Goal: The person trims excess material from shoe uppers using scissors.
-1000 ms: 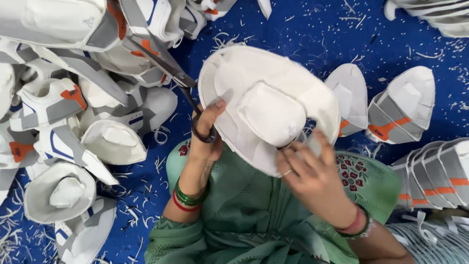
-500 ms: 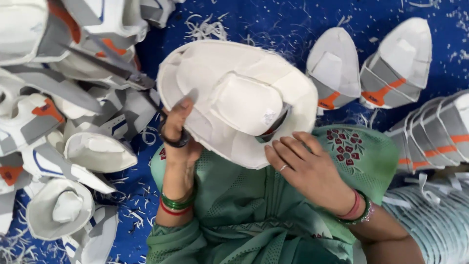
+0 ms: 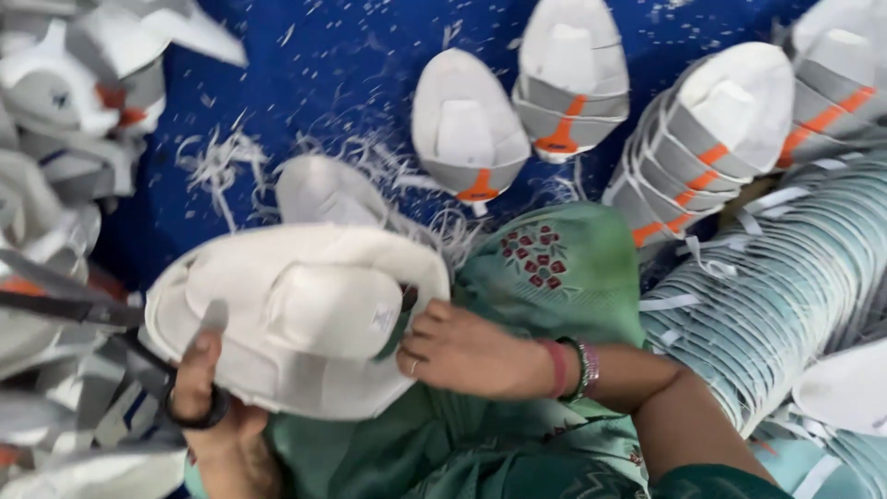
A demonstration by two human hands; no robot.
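Observation:
A white moulded shoe-upper piece (image 3: 296, 314) lies across my lap on green cloth (image 3: 554, 268). My right hand (image 3: 471, 356) grips its right edge, fingers tucked under the raised middle pad. My left hand (image 3: 217, 416) is at the piece's lower left edge, thumb through the black loop of a pair of scissors (image 3: 83, 314). The scissor blades point left and upward, blurred, beside the piece's rim. Bangles sit on my right wrist (image 3: 573, 370).
Finished grey, white and orange shoe uppers (image 3: 568, 83) lie on the blue floor sheet (image 3: 305, 83), with stacked ones (image 3: 711, 139) at the right. A heap of loose uppers (image 3: 65, 120) fills the left. White trimmings (image 3: 222, 162) are scattered about. A long nested stack (image 3: 785, 277) runs along the right.
The view has swung right and down. The white piece and both hands now sit lower and further left in the picture, and the piece has turned to lie flatter on my lap.

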